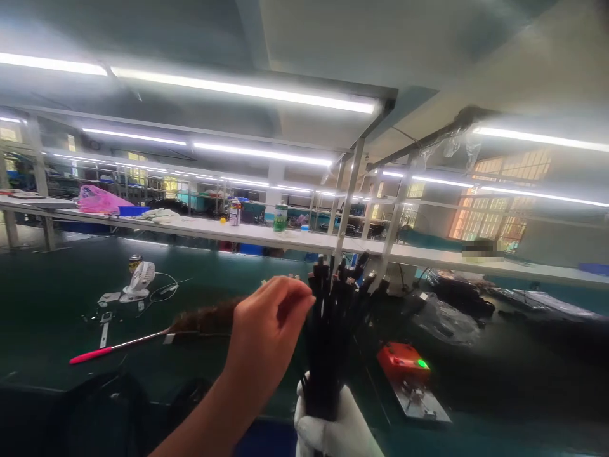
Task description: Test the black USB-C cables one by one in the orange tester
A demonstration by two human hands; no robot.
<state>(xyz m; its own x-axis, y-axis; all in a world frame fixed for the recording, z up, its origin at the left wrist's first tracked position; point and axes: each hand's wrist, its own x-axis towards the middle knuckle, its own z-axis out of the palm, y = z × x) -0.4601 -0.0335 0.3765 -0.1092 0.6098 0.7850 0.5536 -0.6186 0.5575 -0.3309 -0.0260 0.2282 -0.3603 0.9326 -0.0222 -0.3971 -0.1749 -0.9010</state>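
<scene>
A bundle of black cables stands upright in front of me, with its small connector ends fanned out at the top. My right hand, in a white glove, is wrapped round the lower part of the bundle. Bare and bent at the wrist, my left hand has thumb and fingers pinched together at the left side of the connector ends. Its fingertips meet the edge of the bundle; whether they grip one cable cannot be made out.
On the dark green table, a red device with a green light lies at right, near a clear plastic bag. At left are a white fan and a brown duster. A white shelf crosses behind, bearing a spray can.
</scene>
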